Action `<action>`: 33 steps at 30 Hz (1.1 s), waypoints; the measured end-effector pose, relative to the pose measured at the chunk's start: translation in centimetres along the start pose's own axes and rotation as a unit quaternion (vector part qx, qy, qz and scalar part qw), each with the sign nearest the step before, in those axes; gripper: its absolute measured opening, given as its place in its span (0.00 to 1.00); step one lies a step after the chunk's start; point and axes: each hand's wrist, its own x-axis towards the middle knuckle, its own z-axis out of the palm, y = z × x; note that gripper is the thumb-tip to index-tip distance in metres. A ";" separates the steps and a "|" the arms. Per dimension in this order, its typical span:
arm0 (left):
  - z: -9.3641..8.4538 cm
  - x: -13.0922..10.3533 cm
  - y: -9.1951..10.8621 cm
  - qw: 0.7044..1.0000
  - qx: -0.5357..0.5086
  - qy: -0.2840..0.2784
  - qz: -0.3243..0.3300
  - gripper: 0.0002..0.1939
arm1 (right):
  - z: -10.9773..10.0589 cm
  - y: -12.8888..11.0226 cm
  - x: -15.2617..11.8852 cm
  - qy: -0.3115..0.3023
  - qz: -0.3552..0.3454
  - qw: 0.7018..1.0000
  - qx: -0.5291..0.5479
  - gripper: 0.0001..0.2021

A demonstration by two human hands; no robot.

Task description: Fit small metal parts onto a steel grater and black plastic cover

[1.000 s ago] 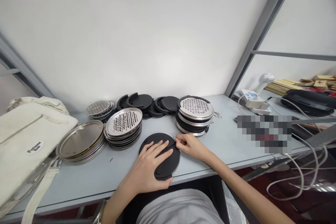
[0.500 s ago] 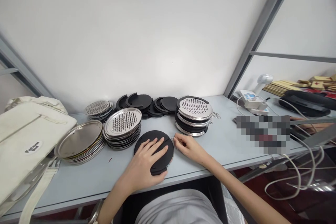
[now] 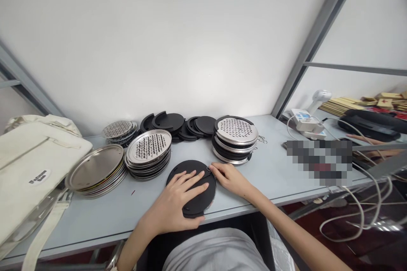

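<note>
Near the front edge of the table lies a round black plastic disc (image 3: 200, 203) with a raised rim piece at its front. My left hand (image 3: 178, 201) rests on top of it with the fingers spread flat and the thumb along its front rim. At the disc's back right edge my right hand (image 3: 230, 179) is closed in a pinch on a small metal wire hook (image 3: 209, 168). Behind it stands a stack of round graters (image 3: 238, 130) in black holders, with wire hooks sticking out at the right. To the left is a stack of loose grater plates (image 3: 149, 147).
Smooth metal discs (image 3: 97, 167) are piled at the left beside a cream bag (image 3: 38, 161). Perforated plates (image 3: 117, 129) and several black holders (image 3: 170, 122) lie along the wall. On the right are white cables (image 3: 362, 207), a metal frame (image 3: 318, 38) and another person's hand (image 3: 365, 139).
The black disc has shifted slightly right and toward me under my left hand. My right fingers, just beside its edge before, now reach over that edge with the wire hook.
</note>
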 end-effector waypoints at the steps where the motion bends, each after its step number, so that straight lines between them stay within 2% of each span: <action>1: 0.0 0.0 0.0 1.000 0.001 -0.002 -0.001 0.40 | 0.0 0.0 0.0 0.000 0.001 1.000 0.003 0.19; 16: 0.3 0.0 -0.2 1.000 0.001 0.010 0.006 0.40 | -0.1 -0.3 -0.2 -0.004 0.000 0.998 0.057 0.14; 33: 0.1 0.0 0.0 1.000 0.005 0.007 0.001 0.39 | -0.4 0.4 0.1 -0.027 -0.008 0.999 -0.019 0.17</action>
